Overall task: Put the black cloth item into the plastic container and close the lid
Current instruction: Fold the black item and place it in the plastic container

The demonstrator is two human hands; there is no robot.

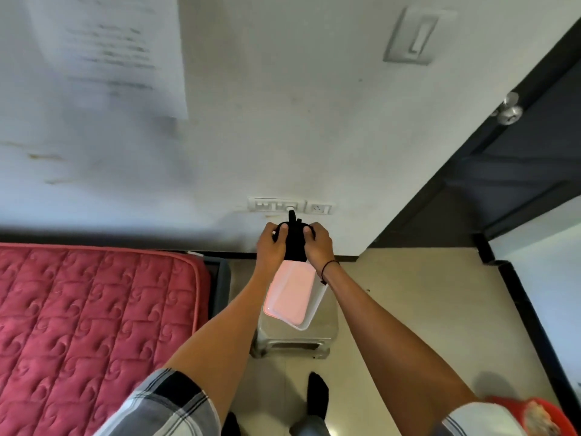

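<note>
The black cloth item (pixel 295 243) hangs bunched between both hands, above the far end of the plastic container. My left hand (pixel 273 247) grips its left side and my right hand (pixel 319 245) grips its right side. The plastic container (pixel 309 319) is white with a pink lid or inside (pixel 290 294) and rests on a small grey stool (pixel 327 335) below my forearms. Whether the lid is on it or off, I cannot tell.
A red quilted mattress (pixel 94 325) fills the left. A white wall with power sockets (pixel 289 205) is straight ahead, a dark door (pixel 518 158) to the right. A red object (pixel 534 416) sits at the bottom right on the tiled floor.
</note>
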